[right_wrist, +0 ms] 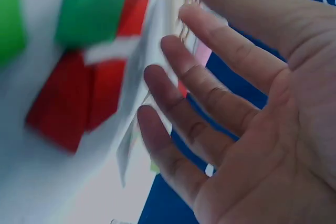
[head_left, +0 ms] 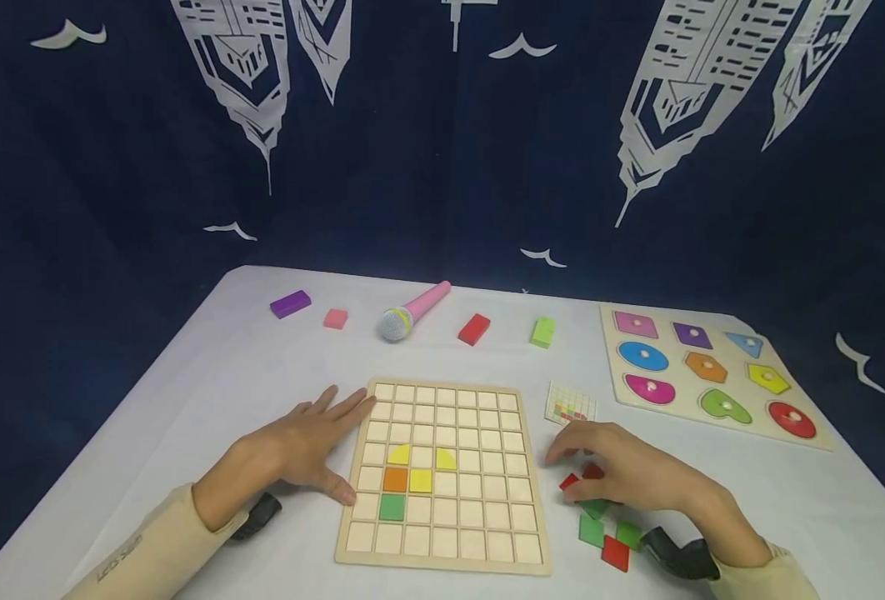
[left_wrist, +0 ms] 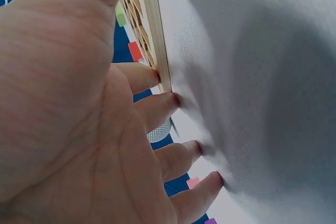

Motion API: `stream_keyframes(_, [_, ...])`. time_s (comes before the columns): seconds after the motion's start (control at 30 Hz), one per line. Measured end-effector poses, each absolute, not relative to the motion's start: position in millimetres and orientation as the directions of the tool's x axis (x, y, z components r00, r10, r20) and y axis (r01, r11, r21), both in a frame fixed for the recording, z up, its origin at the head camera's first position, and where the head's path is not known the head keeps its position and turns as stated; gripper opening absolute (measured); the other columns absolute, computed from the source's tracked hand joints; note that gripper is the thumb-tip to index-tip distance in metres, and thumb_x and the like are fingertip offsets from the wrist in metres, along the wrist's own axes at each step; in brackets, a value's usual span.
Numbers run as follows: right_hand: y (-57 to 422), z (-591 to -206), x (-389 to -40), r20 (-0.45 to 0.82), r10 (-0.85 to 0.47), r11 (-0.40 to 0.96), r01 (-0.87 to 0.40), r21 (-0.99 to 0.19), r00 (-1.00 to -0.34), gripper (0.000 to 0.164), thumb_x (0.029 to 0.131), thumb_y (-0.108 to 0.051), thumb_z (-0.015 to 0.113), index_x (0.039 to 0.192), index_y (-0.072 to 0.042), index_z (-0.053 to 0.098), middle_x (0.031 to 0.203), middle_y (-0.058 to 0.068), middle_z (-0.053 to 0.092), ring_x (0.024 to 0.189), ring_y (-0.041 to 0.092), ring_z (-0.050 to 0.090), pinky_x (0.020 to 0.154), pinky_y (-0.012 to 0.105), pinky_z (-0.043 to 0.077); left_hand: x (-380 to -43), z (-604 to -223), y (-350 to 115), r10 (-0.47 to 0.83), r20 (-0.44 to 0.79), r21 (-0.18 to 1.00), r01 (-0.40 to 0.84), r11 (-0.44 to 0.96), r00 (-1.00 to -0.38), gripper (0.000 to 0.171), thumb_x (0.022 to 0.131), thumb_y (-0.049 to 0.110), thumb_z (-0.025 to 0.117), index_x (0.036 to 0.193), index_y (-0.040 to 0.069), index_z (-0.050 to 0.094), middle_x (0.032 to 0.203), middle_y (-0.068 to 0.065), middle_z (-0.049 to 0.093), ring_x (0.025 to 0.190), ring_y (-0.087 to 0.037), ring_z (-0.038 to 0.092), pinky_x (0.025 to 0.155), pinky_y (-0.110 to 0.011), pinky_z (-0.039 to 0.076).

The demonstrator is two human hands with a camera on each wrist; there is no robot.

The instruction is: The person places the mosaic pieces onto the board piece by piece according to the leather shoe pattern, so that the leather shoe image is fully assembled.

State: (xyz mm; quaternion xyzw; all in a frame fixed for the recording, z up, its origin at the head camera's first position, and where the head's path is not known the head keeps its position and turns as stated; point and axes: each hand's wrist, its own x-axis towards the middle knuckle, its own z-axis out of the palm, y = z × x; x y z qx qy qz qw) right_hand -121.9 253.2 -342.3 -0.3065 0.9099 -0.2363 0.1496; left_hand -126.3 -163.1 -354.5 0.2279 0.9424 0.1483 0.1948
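A wooden grid board [head_left: 442, 562] lies flat on the white table. In its cells sit two yellow quarter-round tiles, an orange square tile [head_left: 395, 479], a yellow square tile [head_left: 421, 481] and a green square tile [head_left: 392, 507]. My left hand [head_left: 300, 442] rests with spread fingers at the board's left edge; in the left wrist view its fingertips [left_wrist: 173, 99] meet the edge and the cloth. Over a loose group of red and green tiles [head_left: 591, 529] hovers my right hand [head_left: 630, 467], fingers loosely bent and holding nothing. Red tiles [right_wrist: 63, 100] and a green tile [right_wrist: 92, 9] lie below it.
A small pattern card [head_left: 570, 403] lies beyond the right hand. A shape puzzle board [head_left: 682, 392] is at the right. Along the back are a purple block [head_left: 290, 304], a pink block [head_left: 335, 318], a toy microphone [head_left: 415, 312], a red block [head_left: 474, 329] and a light green block [head_left: 542, 332].
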Motion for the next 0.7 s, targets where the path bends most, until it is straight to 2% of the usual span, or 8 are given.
stream_keyframes(0.1, [263.6, -345.2, -128.1, -0.150, -0.607, 0.723, -0.465, -0.511, -0.780, 0.031, 0.082, -0.029, 0.083, 0.110, -0.029, 0.070, 0.111, -0.011, 0.065, 0.094, 0.010, 0.055, 0.080, 0.024, 0.052, -127.1, -354.4, -162.5, 0.489, -0.294, 0.367, 0.375, 0.851, -0.822, 0.126, 0.063, 0.057, 0.087, 0.161, 0.012, 0.021, 0.169, -0.009, 0.014, 0.153, -0.046, 0.007, 0.121, -0.065, 0.017])
stream_keyframes(0.3, [279.8, -347.5, -133.6, -0.172, -0.569, 0.752, -0.424, -0.505, -0.804, 0.032, 0.081, -0.021, 0.083, 0.108, -0.030, 0.070, 0.114, -0.011, 0.065, 0.101, 0.012, 0.057, 0.090, 0.029, 0.055, -126.6, -353.7, -162.6, 0.484, -0.302, 0.370, 0.367, 0.853, -0.821, 0.127, 0.062, 0.057, 0.087, 0.161, 0.013, 0.021, 0.169, -0.008, 0.013, 0.153, -0.046, 0.007, 0.121, -0.064, 0.017])
stream_keyframes(0.5, [290.2, -346.0, -136.0, -0.226, -0.562, 0.750, -0.375, -0.545, -0.795, 0.031, 0.080, -0.015, 0.082, 0.105, -0.031, 0.071, 0.113, -0.010, 0.066, 0.100, 0.011, 0.059, 0.089, 0.027, 0.054, -127.1, -353.2, -162.7, 0.490, -0.298, 0.375, 0.371, 0.849, -0.819, 0.127, 0.063, 0.057, 0.087, 0.161, 0.013, 0.021, 0.169, -0.008, 0.014, 0.153, -0.046, 0.007, 0.121, -0.065, 0.017])
stream_keyframes(0.7, [291.5, -347.0, -137.2, -0.208, -0.557, 0.754, -0.386, -0.531, -0.804, 0.029, 0.079, -0.016, 0.083, 0.102, -0.029, 0.071, 0.108, -0.010, 0.066, 0.097, 0.011, 0.057, 0.086, 0.026, 0.055, -128.1, -353.9, -162.5, 0.490, -0.294, 0.376, 0.372, 0.849, -0.821, 0.126, 0.062, 0.056, 0.087, 0.161, 0.013, 0.021, 0.169, -0.008, 0.014, 0.153, -0.046, 0.007, 0.121, -0.065, 0.016])
